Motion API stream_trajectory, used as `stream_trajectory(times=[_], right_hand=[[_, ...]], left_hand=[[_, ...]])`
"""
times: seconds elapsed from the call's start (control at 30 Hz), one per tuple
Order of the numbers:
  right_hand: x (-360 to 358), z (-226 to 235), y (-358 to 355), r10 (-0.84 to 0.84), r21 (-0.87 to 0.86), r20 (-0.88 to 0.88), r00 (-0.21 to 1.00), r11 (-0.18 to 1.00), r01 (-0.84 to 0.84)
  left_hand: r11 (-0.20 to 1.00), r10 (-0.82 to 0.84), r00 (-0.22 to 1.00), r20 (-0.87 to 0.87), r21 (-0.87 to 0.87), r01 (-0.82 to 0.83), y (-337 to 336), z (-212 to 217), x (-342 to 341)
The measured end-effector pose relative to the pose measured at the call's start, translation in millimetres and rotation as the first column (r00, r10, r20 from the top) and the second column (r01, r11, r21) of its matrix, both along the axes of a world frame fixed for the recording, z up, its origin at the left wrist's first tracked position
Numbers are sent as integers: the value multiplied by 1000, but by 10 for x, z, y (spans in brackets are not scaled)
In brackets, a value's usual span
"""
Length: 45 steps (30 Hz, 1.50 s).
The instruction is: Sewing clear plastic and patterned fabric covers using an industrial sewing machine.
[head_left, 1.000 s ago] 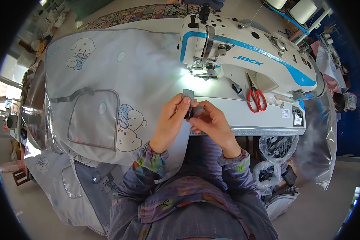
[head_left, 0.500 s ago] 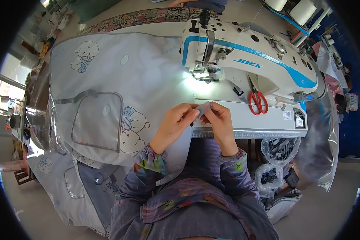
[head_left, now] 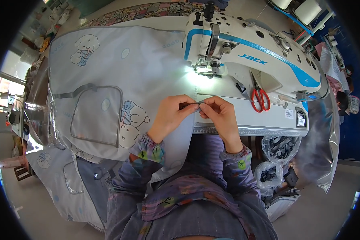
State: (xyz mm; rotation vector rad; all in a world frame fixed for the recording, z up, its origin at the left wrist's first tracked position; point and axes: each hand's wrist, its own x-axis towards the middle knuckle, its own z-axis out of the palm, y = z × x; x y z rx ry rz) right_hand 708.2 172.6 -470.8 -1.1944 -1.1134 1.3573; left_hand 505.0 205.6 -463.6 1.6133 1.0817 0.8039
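Note:
My left hand (head_left: pixel 174 114) and my right hand (head_left: pixel 221 116) meet fingertip to fingertip above the front of the sewing machine bed. Between their thumbs and forefingers is a small grey fabric piece (head_left: pixel 199 103), mostly hidden by the fingers. Beyond them stands a white and blue sewing machine (head_left: pixel 264 54), its lamp lit over the needle area. A large grey apron-like panel (head_left: pixel 156 76) printed with cartoon puppies lies flat on the left, its right edge beside my left hand. On it is a pocket (head_left: pixel 94 120) with dark edging and a grey strap (head_left: pixel 76 93).
Red-handled scissors (head_left: pixel 260 99) and a small dark thread snipper (head_left: pixel 241 87) lie on the machine bed right of my hands. Plastic bags of dark strips (head_left: pixel 281 150) hang below the table edge. Thread cones (head_left: pixel 304 11) stand at the back right. More printed panels (head_left: pixel 64 188) drape at the lower left.
Both hands have drawn closer around the grey fabric piece, which now shows much less between the fingers. The whole view has shifted slightly; machine and scissors stay in place.

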Motion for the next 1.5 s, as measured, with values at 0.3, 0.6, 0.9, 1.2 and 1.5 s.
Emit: stream_trajectory(times=[0.3, 0.6, 0.9, 1.2, 1.5], right_hand=[[-91, -69, 551, 32, -21, 423, 905, 999, -26], [-233, -183, 586, -235, 309, 802, 550, 950, -44], [-525, -391, -1157, 357, -106, 363, 861, 934, -342], [103, 197, -822, 667, -322, 406, 624, 744, -586], [123, -227, 606, -311, 478, 846, 434, 803, -356]], left_hand=[[929, 51, 875, -481, 344, 135, 629, 36, -107], [723, 173, 759, -627, 604, 335, 328, -219, -42], [716, 111, 806, -581, 609, 340, 284, -302, -132], [757, 149, 809, -568, 592, 277, 124, -209, 1], [747, 185, 777, -601, 600, 286, 209, -259, 13]])
